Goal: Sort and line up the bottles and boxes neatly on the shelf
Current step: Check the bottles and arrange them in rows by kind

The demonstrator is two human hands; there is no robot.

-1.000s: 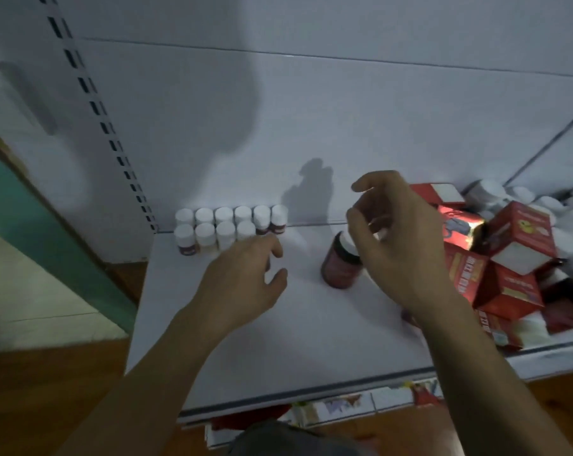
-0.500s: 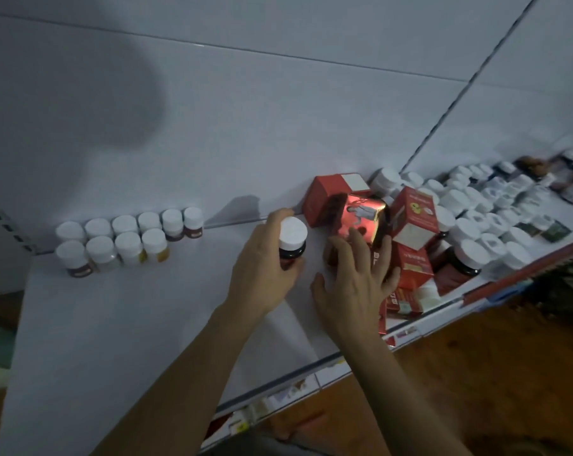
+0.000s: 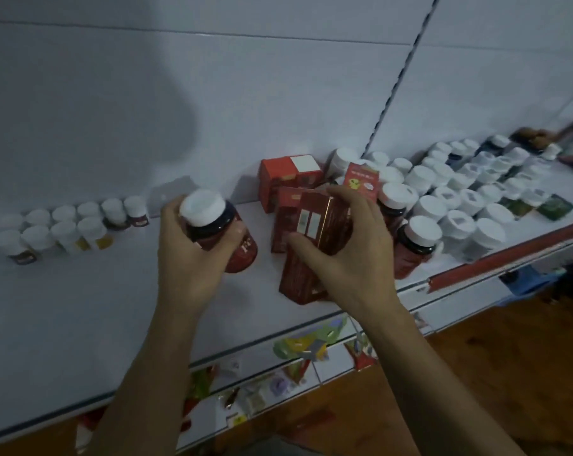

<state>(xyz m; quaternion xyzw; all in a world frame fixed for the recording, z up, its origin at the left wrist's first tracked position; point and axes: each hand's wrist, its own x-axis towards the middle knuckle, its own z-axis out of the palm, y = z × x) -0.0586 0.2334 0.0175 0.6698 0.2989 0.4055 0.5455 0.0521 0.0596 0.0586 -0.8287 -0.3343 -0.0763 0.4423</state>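
Note:
My left hand (image 3: 193, 258) grips a red bottle with a white cap (image 3: 239, 248), tilted above the white shelf (image 3: 81, 307). My right hand (image 3: 347, 255) holds a dark red box (image 3: 318, 225) from above, in a jumble of red boxes (image 3: 288, 179). Another red box (image 3: 295, 281) lies under that hand. Several small white-capped bottles (image 3: 68, 228) stand in two rows at the left against the back wall. Two more red bottles (image 3: 413, 248) stand just right of the boxes.
Many white-capped jars (image 3: 469, 199) crowd the right part of the shelf, with dark packets (image 3: 555, 207) beyond them. A lower shelf (image 3: 278, 383) with colourful packets shows below the front edge. A brown wooden floor (image 3: 509, 373) lies at the lower right.
The view swung right. My left hand took the red bottle and lifted it, tilted. My right hand moved from the bottle into the box pile and closed around a dark red box.

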